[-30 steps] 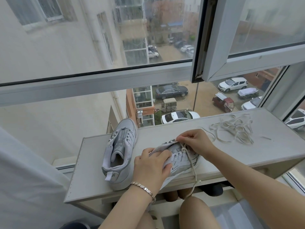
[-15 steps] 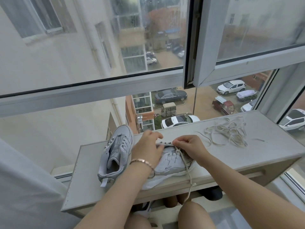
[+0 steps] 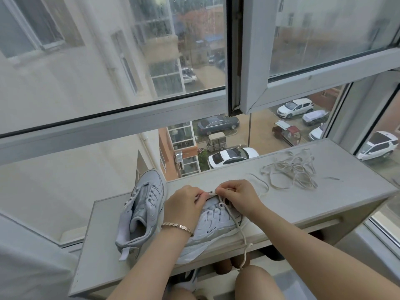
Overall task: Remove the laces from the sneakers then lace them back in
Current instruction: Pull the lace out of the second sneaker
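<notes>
The left hand point(image 3: 184, 205) has been brought up from the sneaker's point(image 3: 214, 224) side to grip its far end. The lace point(image 3: 242, 236) is pinched in the right hand's point(image 3: 240, 194) curled fingers. The sneaker is laid on the shelf point(image 3: 303, 198), heel nearest, toe pointed windowward.

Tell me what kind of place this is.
Probably an upper-floor flat, at a glazed balcony or bay: white window frames wrap around, parked cars lie far below in a courtyard, and a narrow pale table stands against the glass.
</notes>
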Motion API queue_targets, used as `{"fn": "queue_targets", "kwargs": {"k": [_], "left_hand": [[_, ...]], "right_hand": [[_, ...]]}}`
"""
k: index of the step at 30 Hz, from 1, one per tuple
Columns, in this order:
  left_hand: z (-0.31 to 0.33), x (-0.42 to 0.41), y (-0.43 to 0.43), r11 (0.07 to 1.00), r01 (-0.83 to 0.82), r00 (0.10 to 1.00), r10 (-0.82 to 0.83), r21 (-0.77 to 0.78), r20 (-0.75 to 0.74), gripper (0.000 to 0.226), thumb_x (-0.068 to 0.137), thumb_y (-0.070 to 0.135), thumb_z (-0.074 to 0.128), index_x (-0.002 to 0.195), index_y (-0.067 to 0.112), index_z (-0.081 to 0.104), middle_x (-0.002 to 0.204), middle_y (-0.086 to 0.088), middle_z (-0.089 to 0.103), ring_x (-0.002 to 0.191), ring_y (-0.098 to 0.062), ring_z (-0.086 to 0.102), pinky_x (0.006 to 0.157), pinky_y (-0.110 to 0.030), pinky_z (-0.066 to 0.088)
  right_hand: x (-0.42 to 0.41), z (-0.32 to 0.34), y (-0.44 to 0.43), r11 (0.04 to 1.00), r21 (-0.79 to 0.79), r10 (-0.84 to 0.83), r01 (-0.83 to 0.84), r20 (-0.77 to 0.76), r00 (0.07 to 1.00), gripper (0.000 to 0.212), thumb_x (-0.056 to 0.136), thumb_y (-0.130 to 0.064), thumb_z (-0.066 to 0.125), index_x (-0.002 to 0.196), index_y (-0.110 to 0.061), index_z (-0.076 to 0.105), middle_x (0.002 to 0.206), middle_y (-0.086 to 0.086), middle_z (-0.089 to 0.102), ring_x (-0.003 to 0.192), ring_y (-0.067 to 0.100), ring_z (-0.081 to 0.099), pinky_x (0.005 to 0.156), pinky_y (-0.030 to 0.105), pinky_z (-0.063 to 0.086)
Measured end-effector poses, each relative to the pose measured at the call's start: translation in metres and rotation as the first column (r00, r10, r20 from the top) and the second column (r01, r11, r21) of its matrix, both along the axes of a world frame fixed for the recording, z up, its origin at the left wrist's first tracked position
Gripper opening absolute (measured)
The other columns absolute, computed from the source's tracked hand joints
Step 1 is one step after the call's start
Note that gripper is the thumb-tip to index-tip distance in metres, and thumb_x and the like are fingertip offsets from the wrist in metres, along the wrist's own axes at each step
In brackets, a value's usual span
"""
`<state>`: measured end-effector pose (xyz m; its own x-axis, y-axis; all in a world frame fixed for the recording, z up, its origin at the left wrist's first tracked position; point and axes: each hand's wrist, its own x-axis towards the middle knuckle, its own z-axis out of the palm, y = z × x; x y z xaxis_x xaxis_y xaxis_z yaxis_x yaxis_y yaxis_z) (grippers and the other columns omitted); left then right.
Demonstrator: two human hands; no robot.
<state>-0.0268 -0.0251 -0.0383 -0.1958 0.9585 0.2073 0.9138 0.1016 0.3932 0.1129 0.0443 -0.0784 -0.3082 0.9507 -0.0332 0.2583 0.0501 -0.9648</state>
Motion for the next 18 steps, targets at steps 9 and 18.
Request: {"fn": "queue_targets", "kwargs": {"k": [9, 18], "left_hand": [[0.002, 0.004, -0.005, 0.997, 0.005, 0.999, -0.009, 0.075, 0.054, 0.027, 0.092, 0.032, 0.052, 0.087, 0.014, 0.073, 0.085, 0.000, 0.065, 0.081, -0.015, 0.058, 0.060, -0.020, 0.032], [0.003, 0.008, -0.011, 0.991, -0.122, 0.984, 0.114, 0.055, 0.135, 0.022, 0.087, 0.027, 0.059, 0.079, 0.012, 0.073, 0.082, 0.001, 0.067, 0.076, -0.014, 0.059, 0.061, -0.024, 0.043]], "right_hand": [[-0.003, -0.002, -0.008, 0.996, 0.005, -0.088, 0.088, -0.046, 0.995, 0.018, 0.081, -0.007, 0.067, 0.065, -0.016, 0.070, 0.044, -0.012, 0.056, 0.044, -0.001, 0.047, 0.051, 0.013, 0.039], [-0.001, -0.003, 0.009, 0.971, -0.032, -0.240, 0.238, -0.135, 0.961, 0.034, 0.084, -0.008, 0.060, 0.052, -0.019, 0.057, 0.039, -0.010, 0.036, 0.044, 0.008, 0.031, 0.054, 0.024, 0.031]]}}
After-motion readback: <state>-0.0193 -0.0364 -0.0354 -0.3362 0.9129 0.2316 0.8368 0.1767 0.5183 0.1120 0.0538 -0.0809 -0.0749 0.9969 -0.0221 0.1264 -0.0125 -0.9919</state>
